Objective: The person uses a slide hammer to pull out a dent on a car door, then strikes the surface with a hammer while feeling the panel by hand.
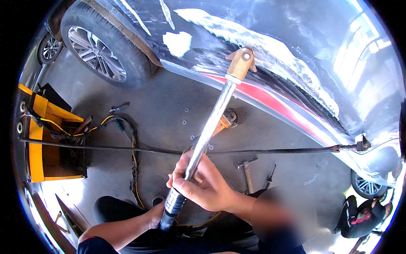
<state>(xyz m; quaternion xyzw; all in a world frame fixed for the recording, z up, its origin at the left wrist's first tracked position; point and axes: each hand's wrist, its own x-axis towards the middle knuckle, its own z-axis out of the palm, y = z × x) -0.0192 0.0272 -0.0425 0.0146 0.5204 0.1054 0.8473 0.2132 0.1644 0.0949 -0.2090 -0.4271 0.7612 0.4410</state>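
Observation:
My right hand (pixel 203 186) grips the chrome shaft of a long tool (pixel 213 122) with a bronze-coloured, pronged head (pixel 240 63). My left hand (pixel 155 213) is closed at its black grip (pixel 173 203), lower down, its fingers partly hidden. The head lies over a dented dark car panel (pixel 313 38) smeared with white and a red patch; whether it touches cannot be told. An orange power tool (pixel 228 120) is on the floor behind the shaft.
A yellow-and-black machine (pixel 40 127) stands left with cables. A black cable (pixel 275 150) crosses to a clamp (pixel 361 144) at the panel. A hammer (pixel 247 175) lies on the floor. A wheel (pixel 97 55) is upper left. Another person (pixel 359 216) crouches at lower right.

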